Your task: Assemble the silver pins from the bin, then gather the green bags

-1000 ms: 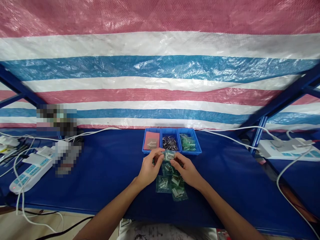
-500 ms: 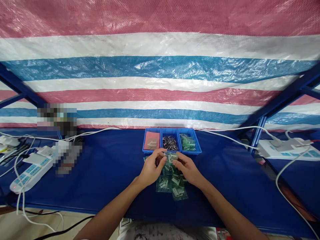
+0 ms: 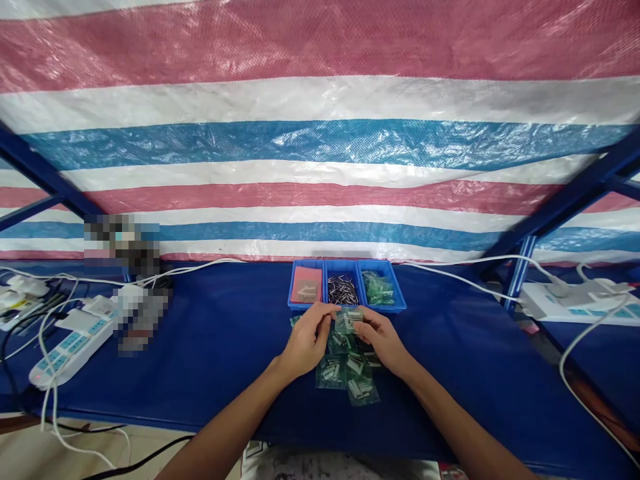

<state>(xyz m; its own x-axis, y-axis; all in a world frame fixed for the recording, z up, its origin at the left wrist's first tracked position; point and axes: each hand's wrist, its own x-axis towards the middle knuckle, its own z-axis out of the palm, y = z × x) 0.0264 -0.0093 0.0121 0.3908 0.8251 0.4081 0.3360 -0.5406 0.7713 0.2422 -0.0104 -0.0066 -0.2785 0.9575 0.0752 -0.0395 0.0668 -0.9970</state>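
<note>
My left hand and my right hand meet over a small clear green bag of metal parts, each pinching one side of it just in front of the blue trays. Below the hands several more filled green bags lie in a loose pile on the blue table cover. Behind the hands stand three small blue trays: the left tray holds a pink sheet with a few parts, the middle tray holds loose metal pins, the right tray holds green bags.
A white power strip with cables lies at the left, another power strip at the right. Blue shelf struts cross both sides. A striped red, white and blue tarp hangs behind the table.
The camera tilted slightly, so everything sits a bit lower and to the right. Both hands stay pinched on the small green bag, which has shifted a little to the right.
</note>
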